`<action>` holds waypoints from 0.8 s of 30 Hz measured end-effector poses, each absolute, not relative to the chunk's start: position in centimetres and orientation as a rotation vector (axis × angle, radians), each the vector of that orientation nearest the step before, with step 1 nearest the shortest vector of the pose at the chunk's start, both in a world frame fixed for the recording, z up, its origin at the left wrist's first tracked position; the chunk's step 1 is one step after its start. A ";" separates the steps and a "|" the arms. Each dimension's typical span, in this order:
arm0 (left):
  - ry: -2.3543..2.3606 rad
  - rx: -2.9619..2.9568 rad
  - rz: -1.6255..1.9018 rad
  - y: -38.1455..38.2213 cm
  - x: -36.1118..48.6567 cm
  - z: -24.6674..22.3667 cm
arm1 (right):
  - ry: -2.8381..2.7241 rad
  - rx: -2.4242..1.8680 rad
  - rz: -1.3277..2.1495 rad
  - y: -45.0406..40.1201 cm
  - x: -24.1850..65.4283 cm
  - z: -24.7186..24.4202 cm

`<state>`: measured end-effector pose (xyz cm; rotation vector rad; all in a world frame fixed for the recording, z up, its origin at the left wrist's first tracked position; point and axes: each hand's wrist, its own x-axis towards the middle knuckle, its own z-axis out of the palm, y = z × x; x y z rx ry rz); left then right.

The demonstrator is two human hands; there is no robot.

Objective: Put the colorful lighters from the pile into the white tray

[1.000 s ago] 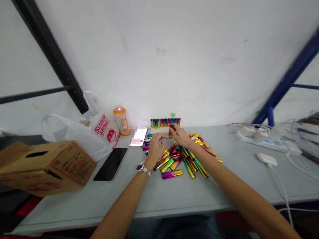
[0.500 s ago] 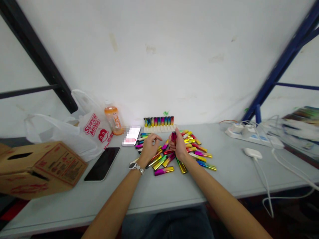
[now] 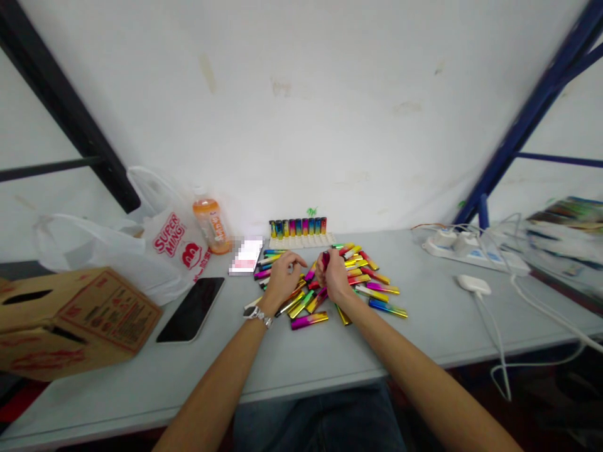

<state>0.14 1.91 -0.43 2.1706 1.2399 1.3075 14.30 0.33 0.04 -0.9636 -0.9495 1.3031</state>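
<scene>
A pile of shiny multicoloured lighters (image 3: 308, 320) lies on the grey table between and around my hands. My right hand (image 3: 333, 275) is wrapped round a dark red lighter (image 3: 325, 258), its end showing above the fist. To the left, my left hand (image 3: 284, 276) hovers over the pile's left part with bent fingers apart and nothing visible in them. Behind the pile, a row of several upright lighters (image 3: 298, 227) stands at the back edge of a cream-coloured tray (image 3: 306, 241) by the wall.
On the left are a cardboard box (image 3: 103, 314), a plastic bag (image 3: 155, 257), an orange bottle (image 3: 211, 225), a black phone (image 3: 192, 311) and a lit phone (image 3: 247, 257). At right, a white power strip (image 3: 475, 254) and a white charger (image 3: 473, 285) trail cables.
My right hand has turned slightly, and its thumb no longer points up beside the dark red lighter. My left hand looks much the same. The whole view has shifted a little.
</scene>
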 end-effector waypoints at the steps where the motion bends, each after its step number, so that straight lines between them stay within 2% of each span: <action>1: 1.241 2.171 1.306 1.9 0.1 -0.5 | -0.916 -0.961 1.298 0.2 14.2 0.2; 9: 1.237 2.177 1.297 1.8 0.2 -0.3 | -0.825 -0.767 1.571 -0.7 14.6 1.5; 24: 1.223 2.167 1.309 2.1 0.1 -0.7 | -0.950 -0.982 1.341 0.2 14.5 0.4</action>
